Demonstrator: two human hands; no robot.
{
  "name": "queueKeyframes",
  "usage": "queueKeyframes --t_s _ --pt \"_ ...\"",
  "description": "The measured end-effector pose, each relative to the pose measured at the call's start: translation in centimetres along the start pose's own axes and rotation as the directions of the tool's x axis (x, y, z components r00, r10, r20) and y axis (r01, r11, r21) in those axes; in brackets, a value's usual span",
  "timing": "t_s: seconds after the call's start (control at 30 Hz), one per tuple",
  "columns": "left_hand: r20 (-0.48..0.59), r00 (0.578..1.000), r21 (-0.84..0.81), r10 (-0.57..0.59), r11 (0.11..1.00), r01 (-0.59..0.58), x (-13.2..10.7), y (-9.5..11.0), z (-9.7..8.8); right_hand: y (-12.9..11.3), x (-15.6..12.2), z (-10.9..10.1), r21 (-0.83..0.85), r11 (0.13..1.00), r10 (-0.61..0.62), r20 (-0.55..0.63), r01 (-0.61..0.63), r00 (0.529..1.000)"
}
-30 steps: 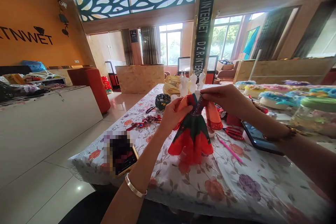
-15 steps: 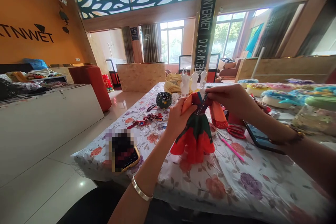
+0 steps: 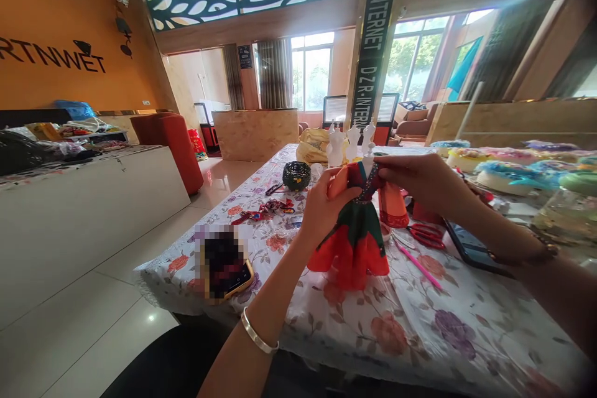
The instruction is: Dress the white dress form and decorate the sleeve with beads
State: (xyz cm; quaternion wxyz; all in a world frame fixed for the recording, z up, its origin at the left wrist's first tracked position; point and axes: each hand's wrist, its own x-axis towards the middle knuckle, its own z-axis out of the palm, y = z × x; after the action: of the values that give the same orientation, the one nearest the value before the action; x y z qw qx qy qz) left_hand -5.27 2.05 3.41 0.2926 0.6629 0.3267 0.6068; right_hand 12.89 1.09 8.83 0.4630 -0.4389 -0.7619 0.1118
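A small doll dress (image 3: 355, 236) in red, dark green and orange stands on a white mini mannequin above the floral tablecloth (image 3: 410, 323). My left hand (image 3: 321, 208) grips the dress at its left sleeve and waist, fingers closed on the cloth. My right hand (image 3: 415, 183) pinches the collar at the top right, next to the hanging orange sleeve (image 3: 393, 206). Both wrists wear bracelets.
Red scissors (image 3: 425, 235), a pink stick (image 3: 418, 266) and a dark phone (image 3: 473, 249) lie right of the dress. A second phone (image 3: 228, 270) sits near the left table edge. Behind are a black bowl (image 3: 296, 175), white mini mannequins (image 3: 347, 143), ribbon scraps (image 3: 265, 210) and decorated round boxes (image 3: 517, 174).
The view has drifted a little left and down, so everything sits slightly further right in frame. Both hands keep their hold on the dress; my right fingers shifted slightly along the collar.
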Motion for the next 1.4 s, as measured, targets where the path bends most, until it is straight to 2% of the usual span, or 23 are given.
queueKeyframes --t_s 0.13,0.27,0.4,0.57,0.67,0.73,0.87,1.03,1.1,1.13,1.17,1.2,1.23,1.27,1.3,1.33,1.37,1.4 --pt "0.013 1.0 0.008 -0.004 1.0 0.004 0.1 0.2 0.0 -0.3 0.1 0.0 -0.003 1.0 -0.009 0.024 0.009 1.0" --pt "0.123 0.992 0.012 -0.018 1.0 0.017 0.6 0.6 -1.1 -0.7 0.0 0.0 0.014 0.999 -0.032 0.054 0.031 0.998" --pt "0.181 0.981 0.042 -0.067 0.997 0.06 0.9 0.5 -3.9 -0.4 0.2 0.1 0.049 0.997 -0.062 0.071 0.058 0.996" --pt "0.072 0.978 0.251 -0.197 0.952 0.174 0.1 -1.7 -8.4 0.7 0.7 0.0 0.098 0.993 -0.073 0.096 0.063 0.993" --pt "0.053 0.942 0.429 -0.33 0.86 0.277 -1.1 -4.1 -10.3 1.0 0.7 0.0 0.109 0.992 -0.074 0.101 0.063 0.992" --pt "0.054 0.917 0.513 -0.396 0.799 0.315 -2.0 -5.7 -10.9 0.9 0.4 -0.1 0.092 0.994 -0.074 0.088 0.066 0.993" --pt "0.066 0.853 0.608 -0.518 0.699 0.377 -3.2 -7.8 -11.0 0.2 -0.8 -0.5 0.001 0.998 -0.057 0.022 0.057 0.998" --pt "0.098 0.767 0.659 -0.634 0.619 0.427 -3.0 -8.6 -11.0 0.5 -2.8 -0.9 -0.094 0.996 -0.006 -0.162 -0.009 0.987" --pt "0.105 0.749 0.674 -0.654 0.601 0.43 -2.8 -8.7 -11.0 0.9 -4.0 -0.6 -0.123 0.992 -0.048 -0.314 0.009 0.948" --pt "0.105 0.743 0.681 -0.661 0.592 0.43 -2.7 -8.6 -11.0 1.0 -4.7 -0.3 -0.169 0.983 -0.13 -0.414 0.064 0.901" --pt "0.104 0.738 0.688 -0.667 0.584 0.43 -2.6 -8.6 -11.0 1.1 -5.4 0.1 -0.234 0.961 -0.25 -0.493 0.149 0.833" --pt "0.103 0.735 0.695 -0.67 0.577 0.429 -2.6 -8.5 -11.0 1.0 -6.3 0.7 -0.323 0.906 -0.415 -0.541 0.275 0.732" --pt "0.102 0.734 0.7 -0.671 0.573 0.426 -2.6 -8.5 -11.0 0.7 -7.1 1.3 -0.361 0.848 -0.527 -0.513 0.387 0.678" --pt "0.102 0.736 0.706 -0.669 0.57 0.421 -2.6 -8.4 -11.0 0.4 -7.9 2.2 -0.357 0.8 -0.597 -0.406 0.482 0.691" --pt "0.103 0.74 0.711 -0.665 0.569 0.413 -2.6 -8.4 -11.0 -0.1 -8.7 3.2 -0.293 0.762 -0.643 -0.227 0.578 0.732" --pt "0.103 0.746 0.716 -0.658 0.569 0.404 -2.6 -8.3 -11.0 -0.6 -9.3 4.5 -0.205 0.705 -0.7 -0.043 0.679 0.713" --pt "0.103 0.754 0.722 -0.649 0.57 0.393 -2.6 -8.3 -11.1 -1.1 -9.8 5.9 -0.123 0.698 -0.696 0.113 0.705 0.709" --pt "0.103 0.764 0.728 -0.637 0.572 0.378 -2.5 -8.3 -11.3 -1.6 -10.2 7.4 -0.082 0.743 -0.628 0.259 0.665 0.734"
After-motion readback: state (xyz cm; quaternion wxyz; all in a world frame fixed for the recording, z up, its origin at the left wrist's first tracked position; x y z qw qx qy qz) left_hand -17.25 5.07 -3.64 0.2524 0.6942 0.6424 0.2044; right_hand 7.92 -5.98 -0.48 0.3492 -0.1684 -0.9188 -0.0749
